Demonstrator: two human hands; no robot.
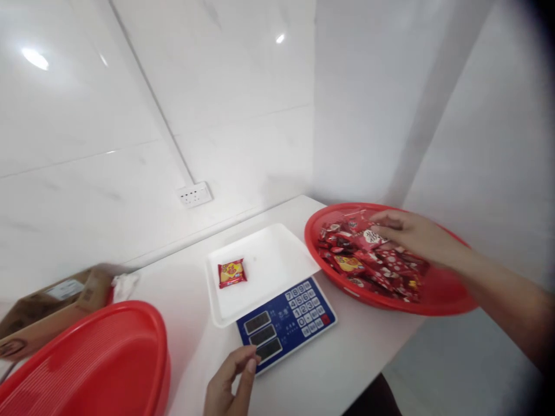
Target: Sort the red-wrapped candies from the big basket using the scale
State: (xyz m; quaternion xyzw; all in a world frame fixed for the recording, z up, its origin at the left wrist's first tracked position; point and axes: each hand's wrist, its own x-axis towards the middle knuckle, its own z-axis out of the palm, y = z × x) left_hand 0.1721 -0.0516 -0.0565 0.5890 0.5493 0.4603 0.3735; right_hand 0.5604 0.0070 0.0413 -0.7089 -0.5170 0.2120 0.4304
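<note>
My right hand (401,231) is over the red basket (453,289) on the right, its thumb and fingers closed on a red snack packet (373,237) with white print. Below it, several red wrapped snacks (384,268) lie heaped in the basket. My left hand (232,381) is at the near edge of the digital scale (286,315), beside its displays. Its fingers are curled, thumb and index tips close together, with nothing visible between them. A single red-and-yellow snack packet (232,273) lies on the left part of the scale's white tray (273,254).
At the lower left stands a second red basket (108,364), with bare ribbed plastic showing inside. Behind it is an open cardboard box (93,289). The white table (186,289) meets a tiled wall with a socket (194,195). The table's near edge runs at the lower right.
</note>
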